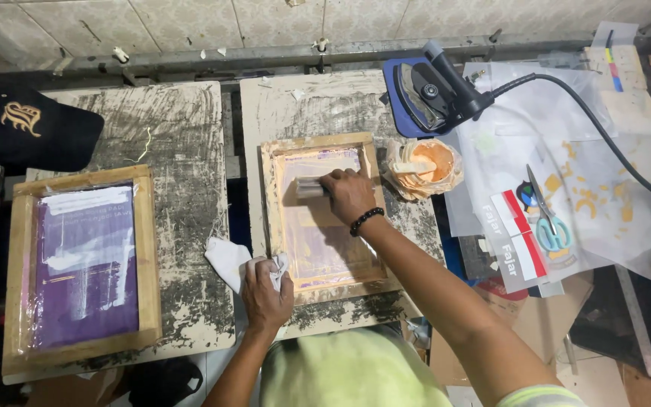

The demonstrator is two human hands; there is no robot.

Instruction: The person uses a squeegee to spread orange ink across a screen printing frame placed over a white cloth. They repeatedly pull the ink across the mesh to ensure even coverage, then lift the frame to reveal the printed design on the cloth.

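On the paint-crusted board at centre, a rectangular wooden screen frame point(318, 215) lies flat, its mesh tinted violet and orange. The right hand point(348, 194) closes its fingers around a squeegee point(309, 188) pressed on the mesh near the frame's upper edge. The left hand point(264, 290) bunches a crumpled white cloth point(229, 260) at the frame's lower left corner. A second frame point(84, 267) with purple mesh lies left; an orange-smeared ink pot point(423, 166) sits just right.
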